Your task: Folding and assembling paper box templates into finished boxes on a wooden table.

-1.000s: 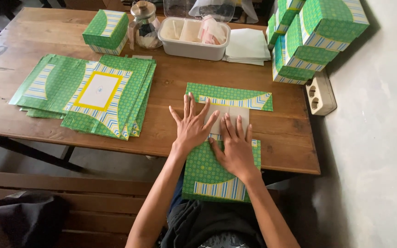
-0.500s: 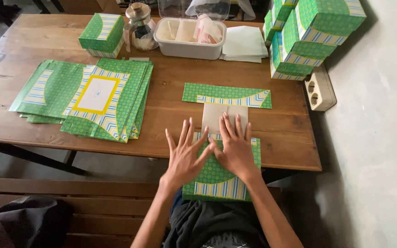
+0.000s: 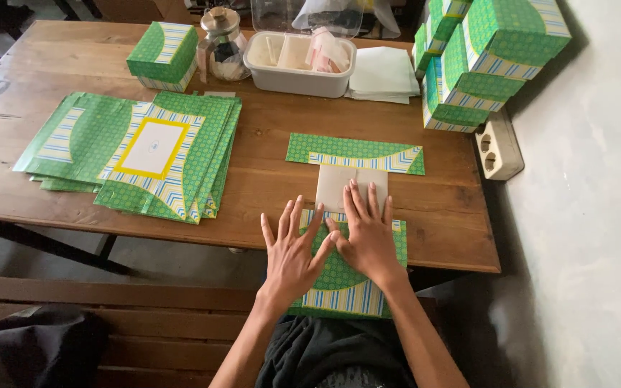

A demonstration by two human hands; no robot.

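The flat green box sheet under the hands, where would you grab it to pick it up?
Best guess: grip the green box sheet by its near edge, coming from the person's side. That end hangs past the table edge, so fingers can slip under it. The left hand and right hand press flat on it now.

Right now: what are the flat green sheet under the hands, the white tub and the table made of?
Green sheet: printed card, probably; it shows a plain grey-brown unprinted face and holds creases. White tub: likely plastic, smooth with rounded corners. Table: wood planks, visible grain, dull finish. Left hand and right hand press flat on the sheet.
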